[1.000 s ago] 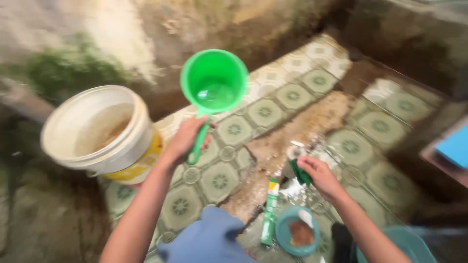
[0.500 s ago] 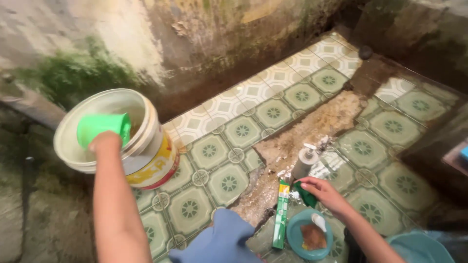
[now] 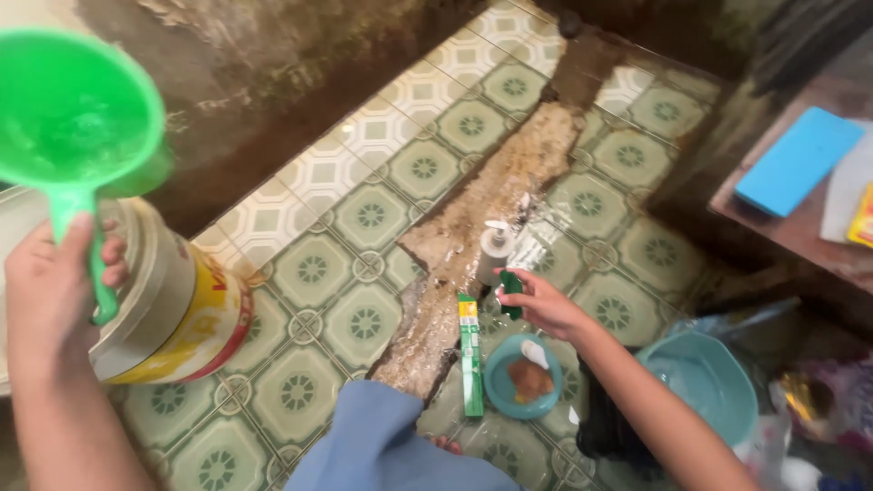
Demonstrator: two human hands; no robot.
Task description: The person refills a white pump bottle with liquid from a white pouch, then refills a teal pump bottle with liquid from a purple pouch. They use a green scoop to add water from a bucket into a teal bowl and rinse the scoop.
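My left hand (image 3: 56,282) grips the handle of a green plastic dipper (image 3: 73,114), raised above the white bucket (image 3: 177,305) at the left; water shows inside the dipper. My right hand (image 3: 543,305) holds a small dark green object (image 3: 511,284) low over the tiled floor, close to a white pump bottle (image 3: 494,252). Just below that hand lie a green tube box (image 3: 469,355) and a small blue bowl (image 3: 520,377) with something brown and a white piece in it. My blue-clad knee (image 3: 382,445) fills the bottom centre.
Green-patterned floor tiles (image 3: 364,218) are broken by a rough, wet cement strip (image 3: 491,200). A stained wall runs along the back left. A teal basin (image 3: 705,382) sits at the right, with a low shelf holding a blue sponge (image 3: 798,162) above it and plastic bags at the lower right.
My left hand has lifted the dipper out of the bucket, now holding water. The camera has swung right and down. My right hand stays by the pump bottle with the green object.
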